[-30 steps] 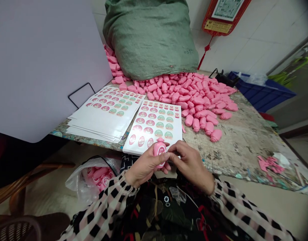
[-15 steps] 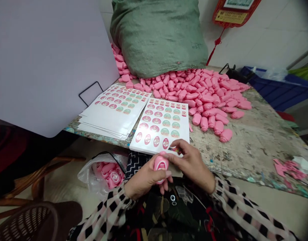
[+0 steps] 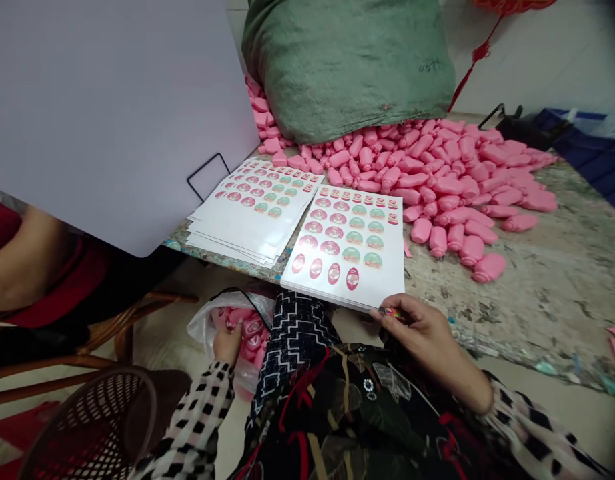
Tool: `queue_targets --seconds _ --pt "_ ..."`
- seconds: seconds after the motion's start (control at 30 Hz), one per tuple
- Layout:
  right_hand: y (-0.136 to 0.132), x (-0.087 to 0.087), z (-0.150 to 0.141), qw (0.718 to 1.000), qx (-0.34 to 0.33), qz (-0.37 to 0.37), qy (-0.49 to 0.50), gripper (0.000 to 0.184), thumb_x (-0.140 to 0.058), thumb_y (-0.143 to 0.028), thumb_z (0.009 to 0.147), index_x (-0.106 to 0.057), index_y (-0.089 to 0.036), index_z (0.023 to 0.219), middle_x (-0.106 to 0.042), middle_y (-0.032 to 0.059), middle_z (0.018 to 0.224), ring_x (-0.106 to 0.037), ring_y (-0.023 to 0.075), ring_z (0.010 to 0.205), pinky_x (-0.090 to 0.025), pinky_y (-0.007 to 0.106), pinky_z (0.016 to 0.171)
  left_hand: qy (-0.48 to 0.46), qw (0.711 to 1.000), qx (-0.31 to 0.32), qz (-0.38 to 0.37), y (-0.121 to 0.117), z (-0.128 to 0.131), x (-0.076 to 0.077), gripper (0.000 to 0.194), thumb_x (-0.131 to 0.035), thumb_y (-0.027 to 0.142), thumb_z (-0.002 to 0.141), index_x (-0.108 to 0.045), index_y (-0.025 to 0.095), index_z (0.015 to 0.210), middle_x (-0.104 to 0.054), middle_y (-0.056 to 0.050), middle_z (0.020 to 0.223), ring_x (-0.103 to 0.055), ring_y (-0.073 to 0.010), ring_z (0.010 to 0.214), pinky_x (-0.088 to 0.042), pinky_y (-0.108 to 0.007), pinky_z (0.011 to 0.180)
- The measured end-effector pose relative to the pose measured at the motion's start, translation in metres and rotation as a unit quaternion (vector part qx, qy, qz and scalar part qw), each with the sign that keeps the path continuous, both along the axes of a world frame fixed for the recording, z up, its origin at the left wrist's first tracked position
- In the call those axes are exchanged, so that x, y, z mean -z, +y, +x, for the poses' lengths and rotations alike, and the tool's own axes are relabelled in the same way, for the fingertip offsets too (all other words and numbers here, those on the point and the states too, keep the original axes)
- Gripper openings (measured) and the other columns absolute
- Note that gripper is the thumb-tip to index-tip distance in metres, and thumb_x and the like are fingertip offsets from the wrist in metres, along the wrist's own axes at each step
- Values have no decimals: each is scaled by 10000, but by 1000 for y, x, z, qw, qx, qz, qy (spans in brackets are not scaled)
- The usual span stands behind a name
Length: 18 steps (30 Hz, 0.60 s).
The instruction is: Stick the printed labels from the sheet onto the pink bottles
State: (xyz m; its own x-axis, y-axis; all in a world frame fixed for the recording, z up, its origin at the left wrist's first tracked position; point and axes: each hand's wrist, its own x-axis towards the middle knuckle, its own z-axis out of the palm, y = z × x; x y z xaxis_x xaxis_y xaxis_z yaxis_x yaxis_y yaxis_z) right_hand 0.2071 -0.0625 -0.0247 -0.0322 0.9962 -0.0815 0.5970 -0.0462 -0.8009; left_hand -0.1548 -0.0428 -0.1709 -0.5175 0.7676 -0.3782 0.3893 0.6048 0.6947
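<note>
My left hand point(image 3: 227, 345) is down at the mouth of a clear plastic bag point(image 3: 200, 325), which holds several pink bottles point(image 3: 251, 343) with oval labels. The thumb shows, but the other fingers are largely hidden, so I cannot tell whether a bottle is in them. At the lower right corner of the front sticker sheets point(image 3: 382, 283), my right hand point(image 3: 422, 327) is closed on a small multicoloured object point(image 3: 390, 312); its kind is unclear. Oval and dome-shaped stickers in pink and green are printed on the top sheet.
A heap of plain pink bottles point(image 3: 437, 170) lies below a green sack point(image 3: 347, 73). More sticker sheets point(image 3: 237, 233) are stacked left, beside a large pale panel point(image 3: 112, 120). Another person's arm point(image 3: 27, 260) is beneath it. A brown basket point(image 3: 92, 427) stands on the floor.
My left hand has moved down and left from in front of me to the bag; the labelled pink bottle it held is no longer visible in it. My right hand keeps the multicoloured object. The view has shifted.
</note>
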Motion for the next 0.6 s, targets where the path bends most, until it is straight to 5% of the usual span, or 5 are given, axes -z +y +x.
queue_targets --seconds 0.17,0.37,0.5,0.6 --pt "-5 1 5 1000 -2 -19 -15 293 -538 -478 819 -577 -196 751 -562 -2 644 -485 130 592 -375 239 552 122 991 32 -43 -9 -11 23 568 -528 336 760 -473 80 1265 -551 -194 1111 -510 -351 1081 -389 -484 917" --pt "-7 9 4 1000 -15 -23 -10 277 -528 -462 830 -578 -199 761 -570 -5 667 -491 131 614 -373 233 563 206 976 32 -64 -29 -13 20 636 -626 316 685 -468 182 1286 -417 -199 1298 -306 -442 1248 -226 -600 983" --pt "-7 14 3 1000 -23 -19 -1 269 -536 -445 826 -580 -193 745 -549 -11 644 -480 126 600 -369 229 559 205 973 -51 -95 -56 -19 22 759 -719 361 610 -444 136 1281 -352 -236 1339 -259 -491 1248 -225 -667 941" --pt "-8 20 0 999 -37 -11 5 257 -529 -430 829 -581 -192 745 -541 -13 642 -473 124 598 -365 224 550 163 974 -130 -92 -69 -22 33 623 -659 382 728 -442 138 1258 -421 -186 1299 -415 -383 1176 -369 -601 895"
